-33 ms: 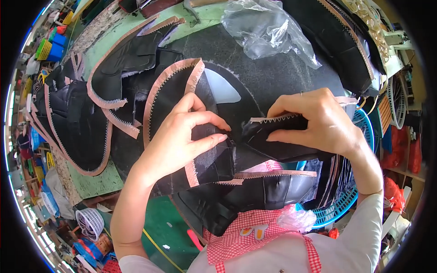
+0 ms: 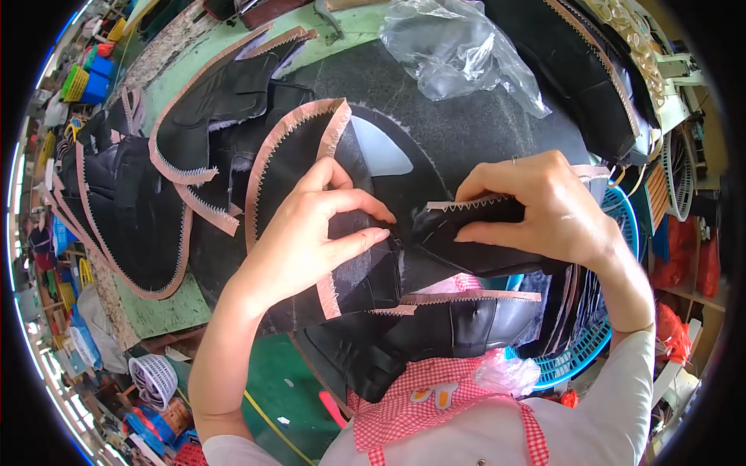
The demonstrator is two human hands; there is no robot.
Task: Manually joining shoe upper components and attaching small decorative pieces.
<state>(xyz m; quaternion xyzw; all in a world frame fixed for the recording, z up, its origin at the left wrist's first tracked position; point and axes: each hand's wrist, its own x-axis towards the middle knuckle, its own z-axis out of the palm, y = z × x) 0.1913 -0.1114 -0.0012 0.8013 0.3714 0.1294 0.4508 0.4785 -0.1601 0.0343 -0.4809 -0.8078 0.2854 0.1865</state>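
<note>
My left fingers (image 2: 357, 203) pinch a black leathery panel (image 2: 381, 273), my right fingers (image 2: 491, 232) grip a pink-trimmed black flap (image 2: 441, 234), crumpled clear plastic (image 2: 458, 54) beyond.

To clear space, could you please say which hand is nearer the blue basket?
Right: the right hand is by the rim of the blue basket; the left hand, farther left.

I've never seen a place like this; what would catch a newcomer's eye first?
First, at the centre, the person's left grip and right grip, both holding black material edged with pink zigzag strips. Next, a shiny, crumpled clear plastic bag at the top, and a red-checked apron at the bottom. A bright blue basket stands out at lower right.
</note>
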